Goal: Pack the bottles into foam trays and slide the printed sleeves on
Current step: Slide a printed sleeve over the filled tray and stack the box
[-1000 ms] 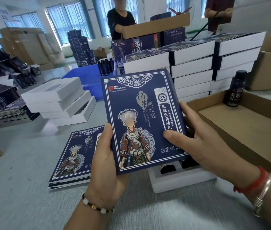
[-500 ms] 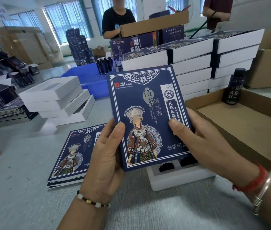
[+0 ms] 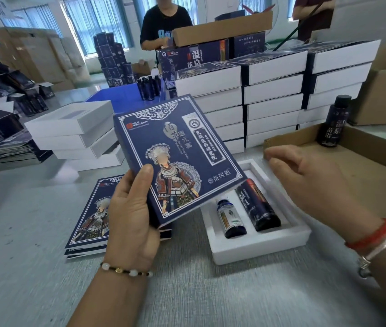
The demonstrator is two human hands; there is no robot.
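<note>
From your head camera, the white foam tray (image 3: 255,244) lies on the grey desk (image 3: 33,267) just right of centre, with two bottles lying in its recess: a small dark-blue one (image 3: 233,220) and a taller black one (image 3: 259,206), whose far ends are covered by the printed sleeve (image 3: 177,159). Your left hand (image 3: 133,220) has its grip curled round the sleeve's near-left corner, thumb on the printed face, and holds it tilted above the tray. Your right hand (image 3: 310,180) hovers over the tray's right side, fingers loosely spread and holding nothing. A shallow cardboard tray (image 3: 364,161) at right contains one upright black bottle (image 3: 334,121). Flat sleeves (image 3: 88,215) are stacked on the left, partly behind your hand. Sleeved white boxes (image 3: 269,95) are stacked beyond.
</note>
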